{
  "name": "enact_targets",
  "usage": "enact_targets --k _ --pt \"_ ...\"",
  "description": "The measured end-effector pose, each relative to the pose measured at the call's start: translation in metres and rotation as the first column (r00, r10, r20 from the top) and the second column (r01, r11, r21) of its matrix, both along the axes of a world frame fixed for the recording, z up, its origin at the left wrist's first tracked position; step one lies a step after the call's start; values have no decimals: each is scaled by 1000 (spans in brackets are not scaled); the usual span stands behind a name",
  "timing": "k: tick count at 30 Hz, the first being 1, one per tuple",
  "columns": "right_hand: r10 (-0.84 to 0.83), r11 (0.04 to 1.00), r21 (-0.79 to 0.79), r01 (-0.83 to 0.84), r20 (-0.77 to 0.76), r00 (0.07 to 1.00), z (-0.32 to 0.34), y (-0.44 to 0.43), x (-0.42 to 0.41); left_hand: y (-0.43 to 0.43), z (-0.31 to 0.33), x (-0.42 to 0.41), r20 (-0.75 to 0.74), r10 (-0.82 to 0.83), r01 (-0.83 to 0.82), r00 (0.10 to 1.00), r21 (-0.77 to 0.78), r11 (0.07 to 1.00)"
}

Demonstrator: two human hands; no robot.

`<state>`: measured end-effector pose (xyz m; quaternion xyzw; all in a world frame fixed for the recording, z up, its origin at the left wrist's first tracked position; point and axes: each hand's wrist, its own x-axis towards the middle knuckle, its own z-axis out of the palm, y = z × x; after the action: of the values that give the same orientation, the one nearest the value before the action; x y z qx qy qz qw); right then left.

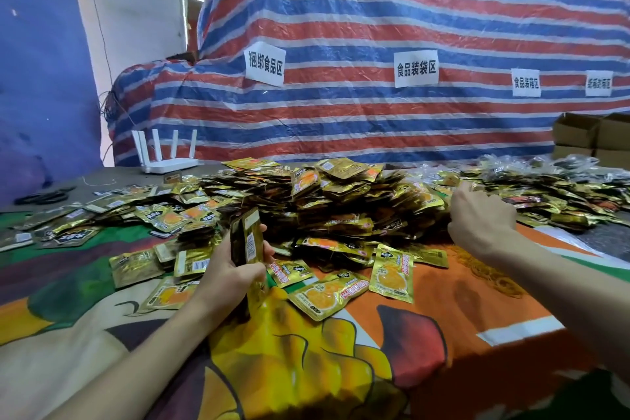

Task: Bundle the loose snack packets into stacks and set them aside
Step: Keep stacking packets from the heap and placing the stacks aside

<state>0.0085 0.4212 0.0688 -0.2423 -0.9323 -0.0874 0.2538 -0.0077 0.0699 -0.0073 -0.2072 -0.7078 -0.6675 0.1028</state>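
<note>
Far to the left of the heap point(341, 204), dark scissors point(44, 196) lie flat. Behind the heap's left end a white router point(167, 155) stands with its antennas up. Loose packets point(163, 215) spread out flat from the heap's left side. They are crinkled, shiny gold foil. Some show a black logo patch and an orange picture, and others are turned over to a white barcode label.

Just in front of the heap's left half my left hand point(231, 271) grips a small stack point(246, 239) of the same packets. I hold it upright on edge, with fingers and thumb curled round it, and the face toward me carries a white label.

The heap itself is a high, tangled mound of gold packets lying every way on the printed cloth point(443, 334). In front of its middle, face-up packets point(392, 273) show orange pictures and red lettering plainly.

At the heap's right edge my right hand point(477, 218) reaches in, back toward me, fingers curled down among the packets. I cannot tell whether it has hold of one. In front of the heap, below that hand, thin yellow rubber bands point(487, 274) lie scattered on the cloth.

To the right of the heap lie more packets, and beyond them stand brown cardboard boxes point(593, 136). Behind the heap is a red, white and blue striped tarpaulin point(375, 27).
</note>
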Motion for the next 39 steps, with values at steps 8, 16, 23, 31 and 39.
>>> enact_targets --k 8,16,23,31,39 --pt "109 990 -101 -95 141 984 11 -25 -8 -2 -1 -4 48 7 -10 999 74 997" --pt "284 933 -223 -282 -25 959 10 -56 -16 -2 3 -4 95 -22 10 995 128 992" --pt "626 430 -714 -553 -207 752 13 -127 -21 -6 7 -4 208 -68 4 976 294 956" --pt "577 -372 -817 -440 -575 580 -15 -196 -35 -13 10 -4 396 -137 -22 908 371 929" --pt "634 -204 -778 -594 -567 525 -38 -200 -45 -14 11 -8 438 -7 -157 899 338 928"
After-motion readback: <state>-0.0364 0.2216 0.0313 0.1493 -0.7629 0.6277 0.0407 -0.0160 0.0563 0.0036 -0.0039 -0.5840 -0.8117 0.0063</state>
